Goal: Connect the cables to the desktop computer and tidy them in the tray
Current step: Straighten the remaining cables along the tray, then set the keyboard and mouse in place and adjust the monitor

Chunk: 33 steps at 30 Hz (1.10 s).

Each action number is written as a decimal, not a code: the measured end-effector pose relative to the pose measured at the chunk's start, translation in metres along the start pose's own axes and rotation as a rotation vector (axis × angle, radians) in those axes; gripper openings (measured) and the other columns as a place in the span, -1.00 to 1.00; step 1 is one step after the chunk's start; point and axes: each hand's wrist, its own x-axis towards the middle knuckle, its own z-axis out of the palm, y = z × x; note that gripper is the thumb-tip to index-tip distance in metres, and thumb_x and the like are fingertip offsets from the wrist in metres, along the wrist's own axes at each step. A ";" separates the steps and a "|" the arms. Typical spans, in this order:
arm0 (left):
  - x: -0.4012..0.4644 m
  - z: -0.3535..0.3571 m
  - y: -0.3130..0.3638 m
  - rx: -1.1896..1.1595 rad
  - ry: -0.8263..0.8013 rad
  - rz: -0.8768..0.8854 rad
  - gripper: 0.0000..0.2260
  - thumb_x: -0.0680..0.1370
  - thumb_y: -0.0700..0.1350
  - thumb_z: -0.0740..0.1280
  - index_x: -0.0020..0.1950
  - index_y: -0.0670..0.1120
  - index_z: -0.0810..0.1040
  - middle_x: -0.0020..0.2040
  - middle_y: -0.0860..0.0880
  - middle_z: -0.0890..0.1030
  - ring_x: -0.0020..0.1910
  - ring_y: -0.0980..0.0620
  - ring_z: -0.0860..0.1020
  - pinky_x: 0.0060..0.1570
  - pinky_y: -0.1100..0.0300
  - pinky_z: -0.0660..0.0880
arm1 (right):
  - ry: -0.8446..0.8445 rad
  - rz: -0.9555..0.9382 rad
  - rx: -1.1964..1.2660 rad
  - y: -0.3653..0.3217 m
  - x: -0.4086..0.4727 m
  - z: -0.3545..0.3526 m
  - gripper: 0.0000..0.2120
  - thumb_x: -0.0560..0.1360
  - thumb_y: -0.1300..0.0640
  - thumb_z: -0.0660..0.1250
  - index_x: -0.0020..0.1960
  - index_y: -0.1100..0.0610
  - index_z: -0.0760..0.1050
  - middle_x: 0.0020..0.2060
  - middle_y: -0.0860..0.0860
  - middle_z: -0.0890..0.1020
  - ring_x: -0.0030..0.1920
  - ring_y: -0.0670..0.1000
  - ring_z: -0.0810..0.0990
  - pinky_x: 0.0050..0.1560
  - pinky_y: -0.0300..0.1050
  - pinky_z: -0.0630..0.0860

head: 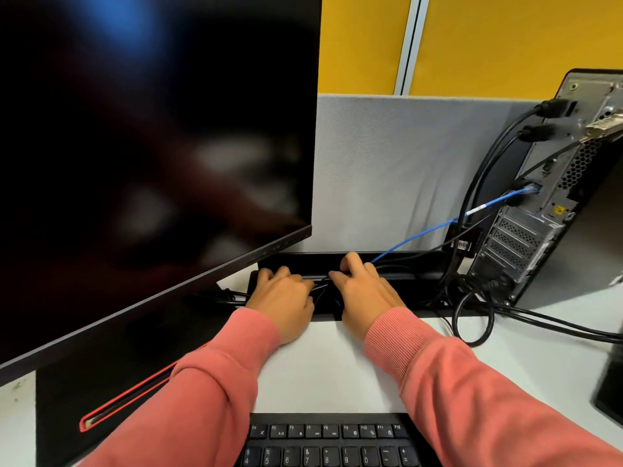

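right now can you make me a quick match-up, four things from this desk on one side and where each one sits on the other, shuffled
Things:
1. monitor
2. keyboard
3. computer tower
4. blue cable

Places:
a. bottom edge of the view, between the two sleeves
b. far right, its back panel facing the desk
c. runs from the tower's back down to the tray
d. fills the upper left

Pairs: 1-d, 2-a, 3-b, 4-c

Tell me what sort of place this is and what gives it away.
Most likely an office cubicle. A grey fabric partition backs the desk, with yellow panels above it. A monitor, a keyboard and a desktop computer with its cables plugged in stand on the white desk.
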 end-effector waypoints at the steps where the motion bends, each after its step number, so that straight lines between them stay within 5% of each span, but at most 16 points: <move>1: -0.002 0.000 -0.001 -0.014 0.003 -0.003 -0.71 0.67 0.04 0.10 0.29 0.02 0.50 0.23 0.00 0.60 0.28 -0.07 0.40 0.25 -0.09 0.20 | 0.005 -0.028 0.011 0.001 -0.002 0.000 -0.61 0.51 0.27 0.28 0.31 0.04 0.45 0.21 0.00 0.27 0.06 0.10 0.39 -0.12 -0.06 0.31; 8: -0.010 -0.011 -0.004 -0.054 0.050 -0.001 -0.69 0.69 0.10 0.09 0.38 0.09 0.43 0.21 0.06 0.57 0.28 -0.05 0.42 0.33 -0.10 0.20 | 0.014 -0.076 0.090 0.008 -0.011 -0.006 -0.66 0.54 0.24 0.23 0.27 -0.01 0.50 0.13 -0.05 0.37 0.08 0.09 0.48 -0.13 -0.08 0.43; 15: -0.019 -0.020 0.002 -0.018 -0.047 -0.032 -0.62 0.70 0.11 0.09 0.49 0.08 0.38 0.29 0.03 0.52 0.34 -0.06 0.43 0.38 -0.10 0.28 | -0.228 0.004 0.094 0.011 -0.024 -0.011 -0.69 0.65 -0.02 0.13 0.31 0.00 0.51 0.19 0.01 0.50 0.26 0.13 0.50 0.20 0.04 0.46; 33: -0.123 -0.054 0.057 -0.129 -0.094 0.124 -0.54 0.68 0.09 0.18 0.59 0.07 0.30 0.48 0.04 0.39 0.45 -0.04 0.38 0.44 -0.07 0.32 | -0.075 0.148 0.221 0.038 -0.153 -0.066 -0.71 0.62 0.10 0.26 0.31 0.02 0.55 0.26 -0.01 0.51 0.26 0.09 0.52 0.29 0.00 0.45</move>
